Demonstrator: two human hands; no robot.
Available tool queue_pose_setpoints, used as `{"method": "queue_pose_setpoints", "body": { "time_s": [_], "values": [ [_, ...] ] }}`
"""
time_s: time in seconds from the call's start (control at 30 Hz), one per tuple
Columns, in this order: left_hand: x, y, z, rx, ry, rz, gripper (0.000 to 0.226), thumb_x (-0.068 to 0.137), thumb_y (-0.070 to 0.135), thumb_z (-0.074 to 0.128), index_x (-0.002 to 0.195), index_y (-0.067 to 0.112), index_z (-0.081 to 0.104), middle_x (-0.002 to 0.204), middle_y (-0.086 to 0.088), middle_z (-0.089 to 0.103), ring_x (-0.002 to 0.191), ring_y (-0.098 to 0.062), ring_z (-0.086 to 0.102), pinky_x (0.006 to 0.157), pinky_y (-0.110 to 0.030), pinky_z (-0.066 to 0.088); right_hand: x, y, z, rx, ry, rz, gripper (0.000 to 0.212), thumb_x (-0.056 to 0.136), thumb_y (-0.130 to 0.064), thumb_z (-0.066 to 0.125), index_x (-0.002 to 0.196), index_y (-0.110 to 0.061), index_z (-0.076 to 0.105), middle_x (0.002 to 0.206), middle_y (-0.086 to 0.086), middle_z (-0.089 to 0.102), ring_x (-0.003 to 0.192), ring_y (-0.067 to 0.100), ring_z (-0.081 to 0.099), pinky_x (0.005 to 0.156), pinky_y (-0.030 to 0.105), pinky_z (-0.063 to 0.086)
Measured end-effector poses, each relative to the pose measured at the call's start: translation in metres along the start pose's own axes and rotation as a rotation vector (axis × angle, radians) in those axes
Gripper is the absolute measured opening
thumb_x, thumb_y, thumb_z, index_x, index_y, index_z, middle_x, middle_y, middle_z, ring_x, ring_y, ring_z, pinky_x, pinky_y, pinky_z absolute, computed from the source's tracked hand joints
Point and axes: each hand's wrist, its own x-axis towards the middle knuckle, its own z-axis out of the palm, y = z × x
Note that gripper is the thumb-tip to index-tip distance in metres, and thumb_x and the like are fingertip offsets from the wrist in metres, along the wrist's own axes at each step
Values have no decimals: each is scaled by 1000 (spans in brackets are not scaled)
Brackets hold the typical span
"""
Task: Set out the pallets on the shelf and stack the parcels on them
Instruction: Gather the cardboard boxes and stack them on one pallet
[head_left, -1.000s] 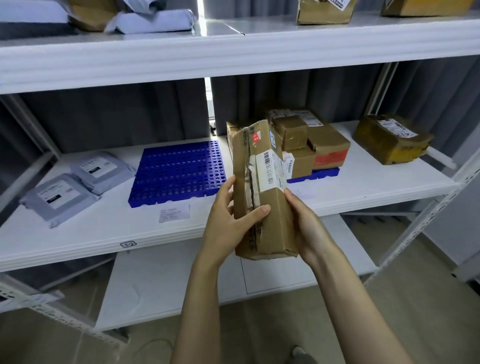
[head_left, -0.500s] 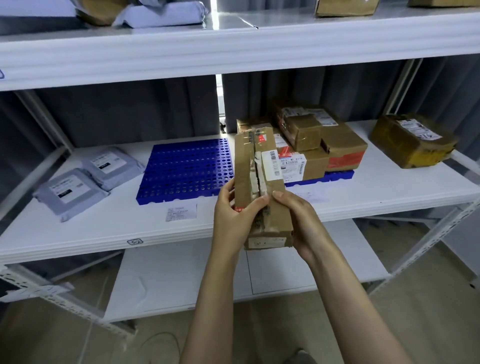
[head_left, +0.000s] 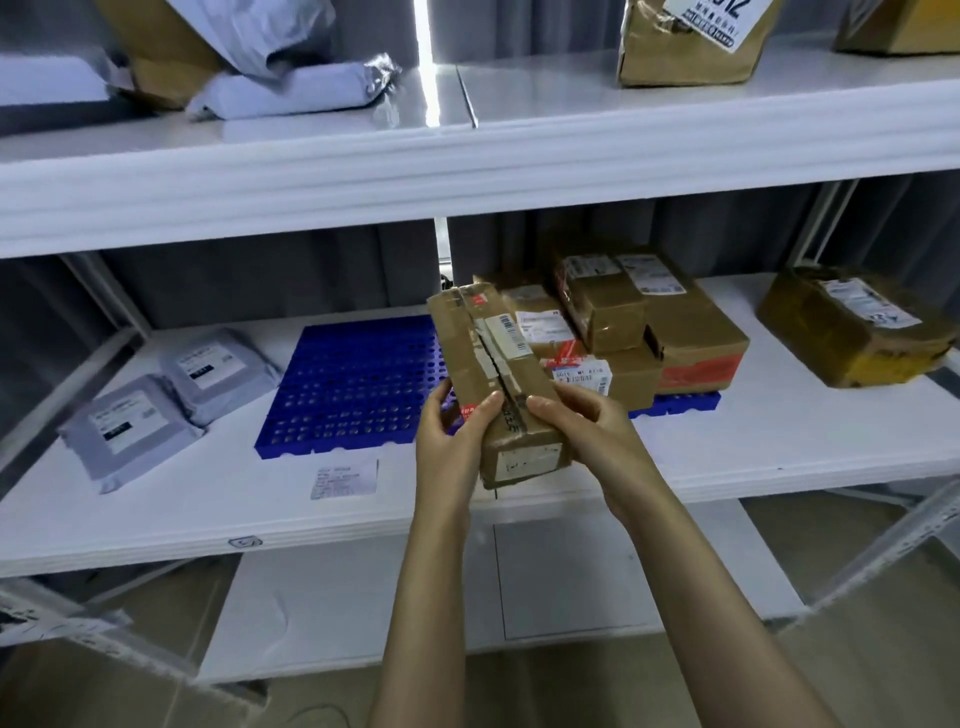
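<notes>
the long cardboard parcel (head_left: 496, 384) is in the air in front of the middle shelf (head_left: 519, 493), its far end over the gap between the two blue pallets. a second ago we held it nearly on end. now it has tipped forward, with the far end leaning toward the shelf and the taped, labelled face turned up. we read that as lining it up to lay flat, so the placing is under way but not done.

our left hand (head_left: 452, 441) grips the near left side, thumb across the top face and fingers wrapped beneath. our right hand (head_left: 587, 431) clasps the near right edge, fingers curled over it. both hands are closed on the parcel and touch nothing else.

the empty pallet (head_left: 353, 384) lies flat just left of the parcel. the loaded pallet (head_left: 680, 404) to the right carries a stack of boxes (head_left: 654, 332), unmoved in that second. further left, two grey mailer bags (head_left: 171, 400) lie on the bare shelf and a paper slip (head_left: 344, 478) sits near the front edge. a yellow-taped box (head_left: 852, 327) waits at the far right, off any pallet.
</notes>
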Motion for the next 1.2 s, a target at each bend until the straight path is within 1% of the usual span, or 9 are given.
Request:
{"method": "queue_pose_setpoints", "body": {
  "time_s": [0.17, 0.3, 0.5, 0.67, 0.9, 0.97, 1.03, 1.1, 1.2],
  "values": [
    [15, 2, 30, 94, -105, 69, 73, 80, 34, 72, 142, 35, 33, 135, 4, 51, 114, -19, 58, 91, -39, 55, 24, -7, -22, -31, 78, -82, 40, 83, -43, 68, 116, -21, 64, 106, -4, 69, 95, 11, 68, 71, 22, 55],
    [35, 4, 46, 101, -67, 79, 78, 75, 35, 77, 141, 33, 34, 139, 1, 48, 119, -19, 55, 94, -42, 53, 45, -10, -31, -72, 144, -94, 36, 85, -45, 65, 110, -19, 60, 99, -7, 67, 89, 5, 65, 64, 14, 52],
    [78, 7, 61, 105, -15, 132, 72, 75, 28, 79, 136, 29, 39, 131, 2, 51, 117, -17, 56, 89, -40, 55, 64, -9, -42, -146, 106, -158, 28, 91, -33, 63, 116, -21, 59, 95, -19, 61, 92, 4, 62, 78, 18, 54],
    [111, 12, 77, 83, -34, 107, 72, 76, 26, 78, 137, 20, 40, 118, 0, 57, 100, -13, 61, 73, -28, 58, 80, -5, -49, -227, 237, -237, 39, 93, -25, 61, 131, -18, 56, 116, -9, 64, 106, 6, 59, 91, 25, 51],
    [148, 12, 91, 101, -92, 60, 71, 81, 23, 73, 142, 15, 35, 109, -4, 62, 87, -13, 66, 69, -27, 58, 95, -5, -68, -314, 462, -345, 30, 93, -19, 62, 123, -20, 60, 111, -11, 62, 88, -4, 56, 69, 2, 40],
    [154, 11, 93, 138, -95, 65, 67, 84, 23, 71, 141, 12, 37, 100, 0, 62, 83, -11, 66, 66, -23, 58, 98, -4, -72, -360, 484, -376, 29, 92, -20, 62, 121, -21, 60, 115, -7, 64, 96, 1, 57, 77, 8, 44],
    [159, 11, 95, 185, -83, 87, 62, 87, 23, 68, 139, 10, 38, 95, 3, 61, 79, -9, 65, 60, -18, 56, 101, -1, -75, -419, 503, -395, 29, 92, -23, 62, 121, -22, 61, 121, -2, 63, 108, 11, 56, 88, 24, 49],
    [163, 10, 96, 264, -67, 116, 58, 90, 25, 64, 140, 9, 39, 101, 1, 60, 80, -8, 63, 58, -16, 54, 104, 1, -77, -499, 528, -416, 29, 91, -25, 62, 121, -22, 62, 126, 0, 60, 119, 17, 51, 95, 28, 44],
    [168, 6, 94, 390, -6, 157, 57, 90, 31, 62, 139, 9, 41, 120, -10, 60, 97, -21, 64, 80, -35, 57, 111, 4, -81, -607, 552, -423, 35, 91, -28, 62, 125, -23, 60, 132, 0, 57, 125, 21, 46, 95, 25, 35]
  ]
}}
